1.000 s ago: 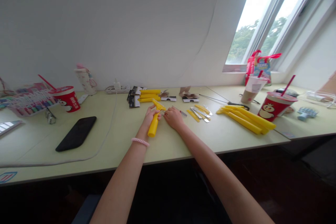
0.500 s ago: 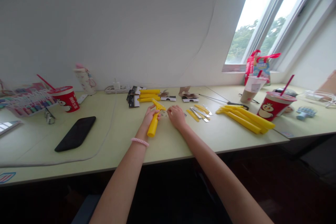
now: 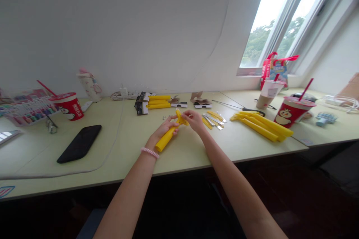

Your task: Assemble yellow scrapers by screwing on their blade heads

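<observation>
My left hand (image 3: 165, 127) is wrapped round a yellow handled tool (image 3: 166, 139), its thick handle slanting down to the left and its wider head at the upper right. At that head, my right hand (image 3: 194, 119) has its fingers pinched together; anything between them is too small to make out. Small metal bits (image 3: 165, 117) lie just behind my left hand. Right of my right hand is a spread of silver and yellow blades (image 3: 214, 120). Further right lies a pile of yellow handles (image 3: 263, 127).
Packaged yellow tools (image 3: 159, 101) with black cards lie near the wall. A black phone (image 3: 80, 143) and a red cup (image 3: 68, 107) are on the left. Another red cup (image 3: 293, 112), a milky drink (image 3: 267, 95) and a black-handled screwdriver (image 3: 254, 111) stand or lie right.
My right hand has come up from the tabletop to the tool's head. The tool has tilted, its head turning right, still in my left hand.
</observation>
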{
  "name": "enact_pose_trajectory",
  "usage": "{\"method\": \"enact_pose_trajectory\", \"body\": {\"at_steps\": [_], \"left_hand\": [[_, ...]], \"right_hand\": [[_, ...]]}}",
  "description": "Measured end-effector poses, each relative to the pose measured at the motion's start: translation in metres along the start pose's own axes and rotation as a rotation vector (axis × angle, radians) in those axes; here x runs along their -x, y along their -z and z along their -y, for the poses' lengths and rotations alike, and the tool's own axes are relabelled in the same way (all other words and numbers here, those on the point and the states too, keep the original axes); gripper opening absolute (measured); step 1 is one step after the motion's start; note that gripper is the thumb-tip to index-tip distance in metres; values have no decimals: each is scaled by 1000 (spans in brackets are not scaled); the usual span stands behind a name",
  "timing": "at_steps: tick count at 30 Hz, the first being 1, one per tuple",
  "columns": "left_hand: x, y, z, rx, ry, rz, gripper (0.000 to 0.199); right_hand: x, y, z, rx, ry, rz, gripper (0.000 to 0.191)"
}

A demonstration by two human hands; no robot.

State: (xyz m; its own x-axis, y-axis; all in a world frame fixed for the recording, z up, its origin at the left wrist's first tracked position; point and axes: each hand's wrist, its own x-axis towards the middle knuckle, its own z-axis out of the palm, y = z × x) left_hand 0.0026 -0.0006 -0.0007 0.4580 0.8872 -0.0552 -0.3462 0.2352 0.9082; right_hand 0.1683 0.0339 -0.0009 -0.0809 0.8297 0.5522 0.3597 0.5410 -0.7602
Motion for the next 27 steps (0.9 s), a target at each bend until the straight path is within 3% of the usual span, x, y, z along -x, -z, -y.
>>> {"method": "enact_pose_trajectory", "body": {"at_steps": [20, 23, 27], "left_hand": [[8, -6, -2, -67, 1, 85, 52], [4, -4, -2, -52, -14, 50, 51], [-3, -2, -3, 8, -48, -76, 55]], "right_hand": [[1, 0, 4, -78, -2, 9, 17], [1, 2, 4, -101, -16, 30, 23], [1, 12, -1, 117, -76, -107, 23]]}}
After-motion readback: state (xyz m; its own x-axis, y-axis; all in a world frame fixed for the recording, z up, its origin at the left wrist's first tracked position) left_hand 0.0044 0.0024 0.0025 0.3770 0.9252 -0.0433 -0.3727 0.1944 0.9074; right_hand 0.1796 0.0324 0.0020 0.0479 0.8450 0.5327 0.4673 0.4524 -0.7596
